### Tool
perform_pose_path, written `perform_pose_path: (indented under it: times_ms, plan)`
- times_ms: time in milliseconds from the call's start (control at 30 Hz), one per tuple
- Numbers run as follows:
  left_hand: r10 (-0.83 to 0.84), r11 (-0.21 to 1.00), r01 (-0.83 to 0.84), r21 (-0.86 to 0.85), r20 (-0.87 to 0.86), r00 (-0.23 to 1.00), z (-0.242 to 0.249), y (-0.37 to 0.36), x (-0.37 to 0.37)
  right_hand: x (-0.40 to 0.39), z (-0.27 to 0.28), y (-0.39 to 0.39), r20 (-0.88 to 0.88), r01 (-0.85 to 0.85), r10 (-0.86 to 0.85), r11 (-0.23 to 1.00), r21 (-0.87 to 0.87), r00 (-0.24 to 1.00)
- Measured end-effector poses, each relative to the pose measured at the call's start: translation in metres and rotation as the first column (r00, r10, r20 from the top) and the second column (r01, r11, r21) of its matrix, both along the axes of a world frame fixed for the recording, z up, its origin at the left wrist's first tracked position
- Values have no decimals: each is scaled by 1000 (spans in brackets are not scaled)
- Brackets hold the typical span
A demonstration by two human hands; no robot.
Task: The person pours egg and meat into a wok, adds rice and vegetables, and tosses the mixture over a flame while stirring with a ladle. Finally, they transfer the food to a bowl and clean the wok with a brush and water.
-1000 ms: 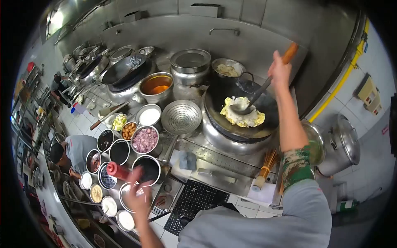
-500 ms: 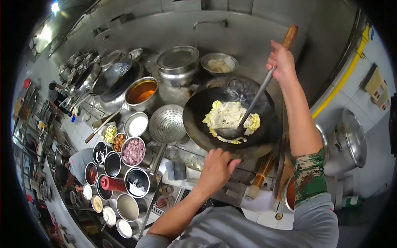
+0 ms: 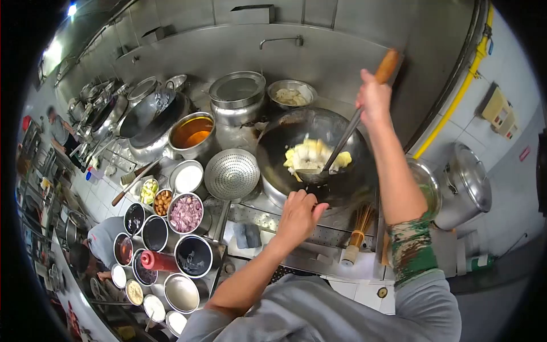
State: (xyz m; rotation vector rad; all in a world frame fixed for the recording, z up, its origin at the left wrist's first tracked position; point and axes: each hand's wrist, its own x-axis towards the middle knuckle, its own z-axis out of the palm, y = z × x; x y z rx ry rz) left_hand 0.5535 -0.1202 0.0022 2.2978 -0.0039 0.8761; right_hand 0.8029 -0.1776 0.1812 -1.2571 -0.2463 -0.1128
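Observation:
My right hand (image 3: 376, 100) is closed round the shaft of a long ladle (image 3: 346, 135) just below its wooden end. The ladle's bowl rests low in a dark wok (image 3: 350, 182), against the near side of the food. Pale yellow and white pieces, which look like egg with rice (image 3: 313, 154), lie in a loose heap there. At the wok's near edge my left hand (image 3: 299, 215) grips the rim, fingers curled and thumb pointing right; the exact grip point is partly hidden.
Left of the wok lies a perforated strainer (image 3: 232, 174). Beyond it stand a pot of orange oil (image 3: 192, 132) and tubs with chopped onion (image 3: 186, 213), sauces and a red bottle (image 3: 159, 261). A bamboo brush (image 3: 357, 235) lies at the stove's front edge. A person (image 3: 61, 134) stands far left.
The food has gathered from a wide, flat spread into a smaller heap, and the ladle's bowl has moved with it. Both hands keep their grips. The camera view has shifted slightly.

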Motion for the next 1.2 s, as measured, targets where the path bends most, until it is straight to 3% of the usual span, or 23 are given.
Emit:
perform_pose_path:
  times_ms: [100,133,233,333,400,500,533,567,600,667,767,867,900,1000,1033,1133,1200]
  plan:
    - [17,993,-5,117,-103,995,-62,4,-7,-7,-17,15,147,44,-47,999,23,988]
    - [-15,996,24,87,-101,995,-67,-1,-26,-9,-14,7,141,-28,21,998,52,990]
    - [-71,997,73,27,-79,994,-39,2,-59,6,5,-23,107,-167,155,980,106,982]
    - [-13,999,15,46,-60,998,-17,23,-10,7,27,-36,128,-197,190,979,45,973]
    - [-40,997,43,68,-41,998,-33,39,21,7,39,-42,197,-200,181,976,81,964]
    - [-72,992,83,99,-115,991,-44,44,41,30,7,-43,260,-154,102,970,189,960]
    - [-48,992,63,109,-134,990,-46,40,41,42,-22,-30,220,-65,24,981,182,975]
    - [-22,991,40,127,-146,989,-47,38,43,47,-53,-14,114,-116,99,982,148,988]
    - [4,990,20,143,-165,986,-44,36,42,48,-58,-8,160,-292,267,943,158,950]
    - [58,981,-31,194,-132,990,-30,32,36,54,-36,-2,82,-276,269,956,99,960]
    - [81,975,-53,217,-120,990,-1,31,32,65,-24,-2,235,-319,266,919,231,935]
    - [-31,991,61,119,-242,970,-23,32,36,78,-61,24,67,-232,222,929,289,973]
    - [-85,991,110,73,-286,954,-27,33,39,81,-50,26,-7,-253,264,931,264,965]
    - [25,975,40,217,-288,957,-23,21,17,88,1,0,-110,-293,309,945,143,945]
    - [12,981,46,190,-295,955,1,12,0,83,17,-9,-178,-265,281,958,110,943]
    - [35,995,-20,94,-157,987,38,-1,4,60,11,-13,-165,-325,330,944,59,929]
    - [29,992,-18,125,-88,996,2,8,20,29,6,5,-85,-119,115,992,-38,990]
